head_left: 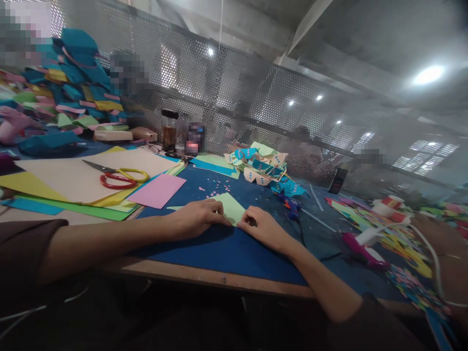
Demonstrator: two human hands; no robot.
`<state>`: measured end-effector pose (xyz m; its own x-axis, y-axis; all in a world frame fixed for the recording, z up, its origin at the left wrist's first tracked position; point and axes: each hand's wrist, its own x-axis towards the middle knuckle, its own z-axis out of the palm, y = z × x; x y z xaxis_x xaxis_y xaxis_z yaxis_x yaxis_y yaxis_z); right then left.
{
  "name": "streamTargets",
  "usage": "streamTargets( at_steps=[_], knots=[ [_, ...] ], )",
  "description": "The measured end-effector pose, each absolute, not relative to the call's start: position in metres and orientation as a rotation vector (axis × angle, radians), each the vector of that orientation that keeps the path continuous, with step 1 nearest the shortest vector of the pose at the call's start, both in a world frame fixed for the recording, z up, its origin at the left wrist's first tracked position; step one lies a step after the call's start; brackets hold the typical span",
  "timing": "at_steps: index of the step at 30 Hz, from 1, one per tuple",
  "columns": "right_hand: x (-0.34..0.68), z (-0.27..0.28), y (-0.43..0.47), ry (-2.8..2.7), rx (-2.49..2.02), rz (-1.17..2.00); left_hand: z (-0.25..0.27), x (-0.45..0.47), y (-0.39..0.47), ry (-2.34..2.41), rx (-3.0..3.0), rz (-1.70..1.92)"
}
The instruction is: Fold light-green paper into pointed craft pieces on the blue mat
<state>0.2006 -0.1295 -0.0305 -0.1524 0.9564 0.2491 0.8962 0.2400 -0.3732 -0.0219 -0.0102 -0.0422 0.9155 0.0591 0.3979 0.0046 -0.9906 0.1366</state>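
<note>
A light green sheet of paper point(231, 205) lies on the blue tabletop in front of me, its top corner pointing away and its near edge under my fingers. From the left, my left hand point(195, 218) presses its bent fingers onto that edge. My right hand point(266, 227) pinches the same edge from the right, thumb and forefinger close together. The fingertips of both hands nearly meet. Another green tip shows behind my left wrist. A pink paper rectangle point(159, 190) lies just beyond my left forearm.
Scissors point(124, 178) with red and yellow handles rest on stacked coloured sheets point(69, 175). Folded paper pieces point(261, 165) are heaped behind my hands. A blue glue gun point(291, 204) lies right of them. Farther right are a magenta-and-white device point(365, 251) and another person's arm point(448, 248).
</note>
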Motion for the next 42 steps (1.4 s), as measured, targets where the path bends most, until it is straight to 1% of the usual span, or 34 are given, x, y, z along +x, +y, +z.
streamTargets(
  at_steps=[31, 42],
  knots=[
    [0.211, -0.025, -0.134, -2.088, -1.690, 0.323, -0.041, -0.023, -0.012, 0.052, 2.914, 0.623],
    [0.225, -0.020, -0.137, -2.074, -1.739, 0.459, -0.043, -0.022, -0.010, 0.043, 2.923, 0.670]
  ],
)
